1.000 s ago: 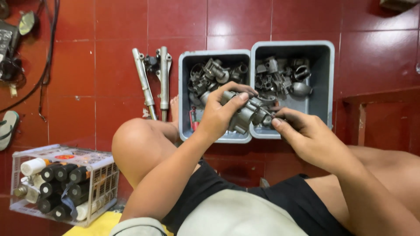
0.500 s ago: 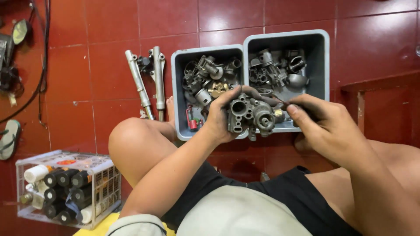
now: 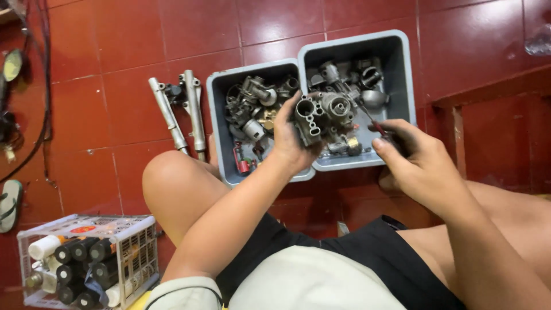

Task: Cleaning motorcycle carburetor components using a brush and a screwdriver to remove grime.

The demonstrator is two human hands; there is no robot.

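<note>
My left hand (image 3: 288,143) grips a grey metal carburetor (image 3: 322,117), holding it up over the two bins with its round openings facing me. My right hand (image 3: 414,158) is closed around a screwdriver (image 3: 372,121) with a dark handle and red collar; its thin shaft points toward the carburetor's right side. Below the hands stand two grey plastic bins, the left bin (image 3: 221,138) and the right bin (image 3: 402,69), both filled with several metal carburetor parts.
Two silver fork tubes (image 3: 182,112) lie on the red tiled floor left of the bins. A white wire basket (image 3: 123,252) of dark spray cans stands at lower left. A sandal (image 3: 8,204) and cables lie at the far left. My bare knees flank the bins.
The left hand has turned and raised the carburetor so its openings face up. The right hand has drawn back to the right with the screwdriver.
</note>
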